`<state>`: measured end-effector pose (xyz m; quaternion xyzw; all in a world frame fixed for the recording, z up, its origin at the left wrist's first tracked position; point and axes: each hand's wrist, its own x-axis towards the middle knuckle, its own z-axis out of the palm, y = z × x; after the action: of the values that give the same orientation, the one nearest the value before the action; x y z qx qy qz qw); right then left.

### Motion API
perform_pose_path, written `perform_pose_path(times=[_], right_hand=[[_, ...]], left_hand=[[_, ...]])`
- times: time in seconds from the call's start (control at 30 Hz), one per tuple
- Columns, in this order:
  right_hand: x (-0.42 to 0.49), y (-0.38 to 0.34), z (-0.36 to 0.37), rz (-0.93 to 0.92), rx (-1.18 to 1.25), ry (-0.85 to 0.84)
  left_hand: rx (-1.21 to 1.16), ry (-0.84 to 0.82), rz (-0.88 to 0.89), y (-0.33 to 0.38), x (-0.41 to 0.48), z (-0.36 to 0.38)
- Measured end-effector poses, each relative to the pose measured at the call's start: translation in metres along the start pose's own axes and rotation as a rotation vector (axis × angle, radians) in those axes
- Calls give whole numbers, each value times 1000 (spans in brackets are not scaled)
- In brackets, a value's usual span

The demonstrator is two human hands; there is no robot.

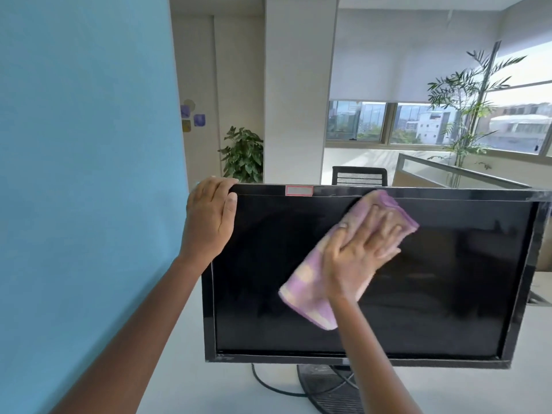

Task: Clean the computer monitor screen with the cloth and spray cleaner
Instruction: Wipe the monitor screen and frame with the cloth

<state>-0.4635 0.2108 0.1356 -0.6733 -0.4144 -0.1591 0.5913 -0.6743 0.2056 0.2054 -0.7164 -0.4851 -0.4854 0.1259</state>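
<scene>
Right hand point(358, 252), fingers spread flat, presses the cloth point(307, 297) on the monitor screen point(268, 294) near its top edge, left hand point(209, 216) gripping the top-left corner; wiping step, lower area seemingly next.

A black monitor point(448, 294) stands on a pale counter point(191, 383), its screen dark. The left hand point(209, 216) grips its top left corner, fingers point(215, 183) curled over the top edge. The right hand point(358, 252) presses a pink-and-cream checked cloth point(310, 294) flat against the upper middle of the screen, fingers spread. A blue wall point(89, 174) stands at the left.
</scene>
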Motion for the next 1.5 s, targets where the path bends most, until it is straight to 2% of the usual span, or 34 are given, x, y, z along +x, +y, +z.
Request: perform_pose_path(times=[0.1, 0.23, 0.43, 0.53, 0.6, 0.73, 0.9, 0.97, 1.1, 1.27, 1.37, 1.5], right_hand=[[-40, -44, 21, -201, -44, -82], [-81, -77, 39, -602, -170, -156], [-50, -31, 24, -860, -375, -146], [-16, 13, -2, -734, -407, -88], [9, 46, -23, -519, -408, -74], [45, 84, -61, -24, -202, -82], [38, 51, -51, 189, -37, 4], [25, 20, -36, 185, -25, -6], [-26, -44, -2, 18, -42, -79], [-95, -93, 41, -484, -96, -141], [-109, -92, 52, -664, -119, -152], [-85, -47, 47, -974, -266, -116]], left_hand=[[-23, -2, 2, -1, 0, 0], [-9, -10, 9, -5, 0, -1], [0, -27, 47, -7, 0, -2], [-10, -24, 40, -6, 1, -1], [-17, -22, 30, -8, 0, 0], [-59, -12, 43, -8, 0, 0], [-81, -2, 42, -8, -2, -1], [-93, -1, 41, -10, -3, -1], [-139, 13, 18, -9, -2, 0], [-155, 9, 27, -10, 0, 2], [-175, -27, 46, -18, 0, 0], [-204, -34, 79, -21, 3, -4]])
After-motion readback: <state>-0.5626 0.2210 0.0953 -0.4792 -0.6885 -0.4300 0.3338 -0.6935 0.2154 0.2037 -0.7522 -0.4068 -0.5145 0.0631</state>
